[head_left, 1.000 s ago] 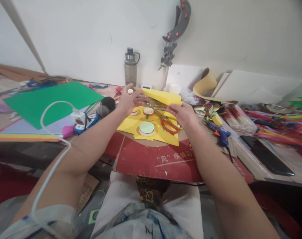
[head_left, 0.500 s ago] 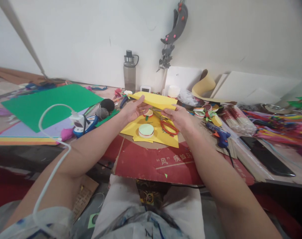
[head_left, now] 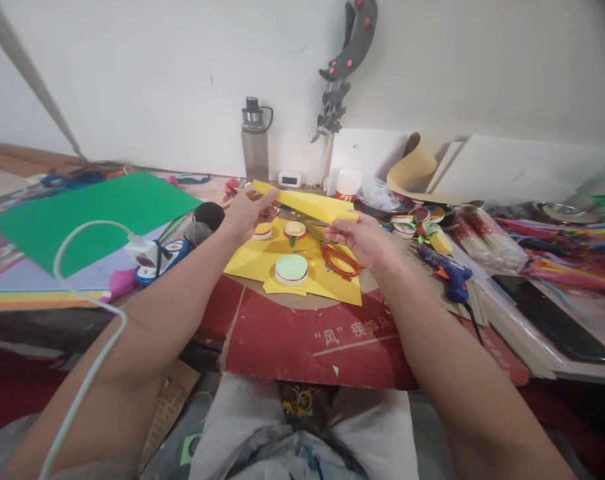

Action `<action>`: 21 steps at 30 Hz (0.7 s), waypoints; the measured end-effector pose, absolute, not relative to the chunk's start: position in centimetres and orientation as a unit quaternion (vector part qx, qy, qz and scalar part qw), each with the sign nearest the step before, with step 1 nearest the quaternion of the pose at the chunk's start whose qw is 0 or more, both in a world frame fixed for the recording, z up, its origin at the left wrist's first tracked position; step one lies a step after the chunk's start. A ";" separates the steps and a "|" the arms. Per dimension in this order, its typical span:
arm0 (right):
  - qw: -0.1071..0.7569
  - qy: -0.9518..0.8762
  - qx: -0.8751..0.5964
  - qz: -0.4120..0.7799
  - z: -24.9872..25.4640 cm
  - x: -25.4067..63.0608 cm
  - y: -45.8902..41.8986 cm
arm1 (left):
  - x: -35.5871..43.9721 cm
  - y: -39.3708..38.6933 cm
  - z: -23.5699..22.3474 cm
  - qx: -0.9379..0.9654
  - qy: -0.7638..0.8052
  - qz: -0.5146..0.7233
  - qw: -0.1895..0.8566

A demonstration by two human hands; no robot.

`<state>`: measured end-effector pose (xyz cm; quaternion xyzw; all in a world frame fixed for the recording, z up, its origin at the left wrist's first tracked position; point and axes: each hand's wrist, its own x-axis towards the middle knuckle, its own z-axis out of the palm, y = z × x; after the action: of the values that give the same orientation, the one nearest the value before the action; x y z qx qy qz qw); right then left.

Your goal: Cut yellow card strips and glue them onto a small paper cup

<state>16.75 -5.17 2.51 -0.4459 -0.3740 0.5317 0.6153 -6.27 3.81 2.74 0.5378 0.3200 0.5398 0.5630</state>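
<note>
A folded yellow paper strip (head_left: 307,202) hangs in the air above the table, held at both ends. My left hand (head_left: 242,215) pinches its left end. My right hand (head_left: 360,237) grips its right end with the fingers curled under it. Below them a yellow sheet (head_left: 252,257) lies on red cardboard (head_left: 307,333). On that sheet rest a large round disc (head_left: 291,269), two smaller red-rimmed discs (head_left: 295,230) and red-handled scissors (head_left: 340,260).
A green sheet (head_left: 77,210) lies at the left over purple and yellow sheets. A blue glue gun (head_left: 450,272), a black phone (head_left: 552,317) and coloured sticks (head_left: 557,257) fill the right. A grey bottle (head_left: 255,140) stands by the wall. A white cable (head_left: 90,307) crosses my left arm.
Both hands have kept hold of the yellow strip and folded it narrower, drawing it slightly nearer. The view has shifted a little.
</note>
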 end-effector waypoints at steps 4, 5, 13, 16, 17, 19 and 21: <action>0.637 -0.366 -0.428 0.526 2.3 17.1 -4.9 | -6.4 4.0 2.4 0.528 0.321 0.536 0.575; 0.640 -0.366 -0.423 0.527 2.3 17.2 -4.9 | -6.4 4.0 2.3 0.526 0.326 0.534 0.576; 0.652 -0.364 -0.439 0.499 1.9 17.0 -4.7 | -6.1 3.9 1.8 0.517 0.327 0.532 0.586; 0.661 -0.360 -0.473 0.458 1.6 16.9 -4.3 | -6.1 3.7 1.9 0.514 0.314 0.520 0.605; 0.664 -0.356 -0.480 0.450 1.5 17.0 -4.2 | -6.1 3.7 1.9 0.516 0.313 0.515 0.608; 0.668 -0.349 -0.486 0.443 1.4 17.0 -4.0 | -6.1 3.5 2.0 0.524 0.320 0.504 0.607; 0.669 -0.346 -0.490 0.440 1.3 17.1 -3.9 | -6.2 3.4 2.0 0.535 0.331 0.499 0.596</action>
<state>17.08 -3.92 1.28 -0.4895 -0.3457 0.4402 0.6686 -6.17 3.39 1.96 0.5347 0.3312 0.4989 0.5963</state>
